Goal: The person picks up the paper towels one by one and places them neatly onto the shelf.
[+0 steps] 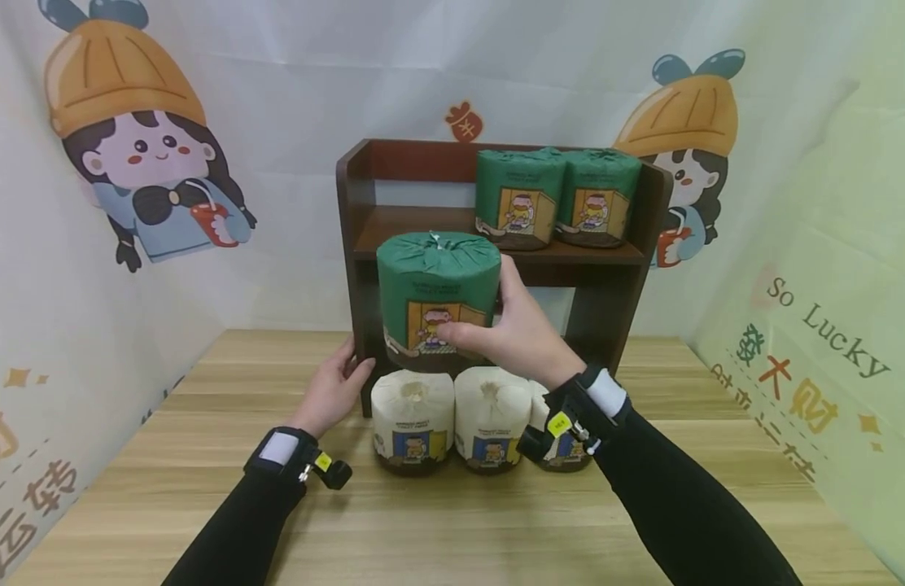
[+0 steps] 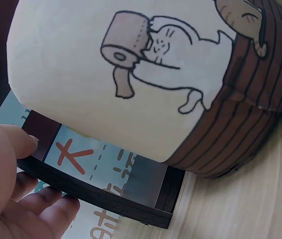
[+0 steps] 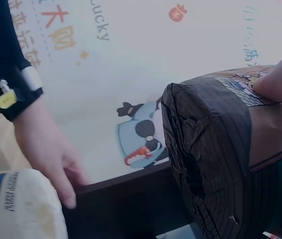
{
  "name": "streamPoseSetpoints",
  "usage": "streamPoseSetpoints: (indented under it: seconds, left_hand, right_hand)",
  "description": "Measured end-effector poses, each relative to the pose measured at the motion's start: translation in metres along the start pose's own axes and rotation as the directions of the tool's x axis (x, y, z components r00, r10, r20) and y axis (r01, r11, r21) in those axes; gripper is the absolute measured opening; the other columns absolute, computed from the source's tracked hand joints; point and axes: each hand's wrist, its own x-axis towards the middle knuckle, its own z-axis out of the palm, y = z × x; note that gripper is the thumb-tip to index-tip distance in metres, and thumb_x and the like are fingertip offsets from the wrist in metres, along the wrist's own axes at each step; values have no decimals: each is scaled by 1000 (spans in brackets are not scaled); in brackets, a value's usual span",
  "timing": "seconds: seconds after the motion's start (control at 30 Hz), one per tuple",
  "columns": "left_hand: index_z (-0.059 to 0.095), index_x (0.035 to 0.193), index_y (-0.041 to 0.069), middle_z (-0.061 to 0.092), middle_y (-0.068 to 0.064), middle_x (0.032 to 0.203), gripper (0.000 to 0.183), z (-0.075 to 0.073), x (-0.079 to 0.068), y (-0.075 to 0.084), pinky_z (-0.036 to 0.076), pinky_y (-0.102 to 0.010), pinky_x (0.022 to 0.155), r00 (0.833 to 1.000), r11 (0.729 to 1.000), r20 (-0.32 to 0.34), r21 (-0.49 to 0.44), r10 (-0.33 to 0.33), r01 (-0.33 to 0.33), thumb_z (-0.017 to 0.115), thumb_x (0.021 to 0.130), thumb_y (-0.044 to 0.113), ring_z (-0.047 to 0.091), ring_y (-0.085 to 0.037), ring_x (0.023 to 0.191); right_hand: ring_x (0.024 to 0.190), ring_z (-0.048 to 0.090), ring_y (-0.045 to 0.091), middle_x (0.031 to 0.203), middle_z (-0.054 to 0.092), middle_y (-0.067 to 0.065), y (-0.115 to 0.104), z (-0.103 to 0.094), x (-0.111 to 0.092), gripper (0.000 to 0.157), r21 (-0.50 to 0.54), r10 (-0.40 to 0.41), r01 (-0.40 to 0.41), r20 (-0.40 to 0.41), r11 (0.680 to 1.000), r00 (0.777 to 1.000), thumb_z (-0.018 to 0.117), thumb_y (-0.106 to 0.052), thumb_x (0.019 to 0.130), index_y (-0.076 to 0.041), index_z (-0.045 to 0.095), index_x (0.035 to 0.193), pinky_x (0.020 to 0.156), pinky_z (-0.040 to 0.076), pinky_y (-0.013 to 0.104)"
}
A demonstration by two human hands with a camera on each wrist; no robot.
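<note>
My right hand grips a green-wrapped toilet paper roll from its right side, thumb across the printed front. The roll is held up before the left part of a dark brown two-tier shelf, and its dark underside faces the right wrist view. My left hand holds the shelf's left side panel low down, thumb on one face and fingers on the other. Beside that hand stands a cream toilet paper roll, whose cat drawing fills much of the left wrist view.
Two green rolls stand on the upper tier at the right. Another cream roll and a third cream roll, partly behind my right wrist, line up on the wooden table. A printed cloth hangs behind.
</note>
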Motion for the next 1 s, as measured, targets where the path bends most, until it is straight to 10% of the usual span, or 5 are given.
streamPoseSetpoints:
  seconds: [0.57, 1.0]
  left_hand:
    - [30, 156, 21, 43, -18, 145, 57, 0, 0, 1, 46, -51, 99, 1000, 999, -12, 33, -17, 17, 54, 105, 21, 46, -32, 124]
    - [30, 156, 17, 40, -18, 147, 57, -1, 0, 2, 46, -49, 98, 1000, 1000, -14, 27, -5, 5, 55, 104, 18, 46, -31, 124]
  right_hand:
    - [114, 49, 13, 132, 48, 10, -20, -17, 31, 81, -59, -14, 10, -70, 998, 997, 73, -18, 87, -8, 20, 147, 97, 47, 44]
    - [109, 51, 11, 129, 49, 2, 16, -20, 67, 101, -135, 64, -85, -151, 987, 986, 79, -49, 79, -20, 14, 151, 92, 49, 44]
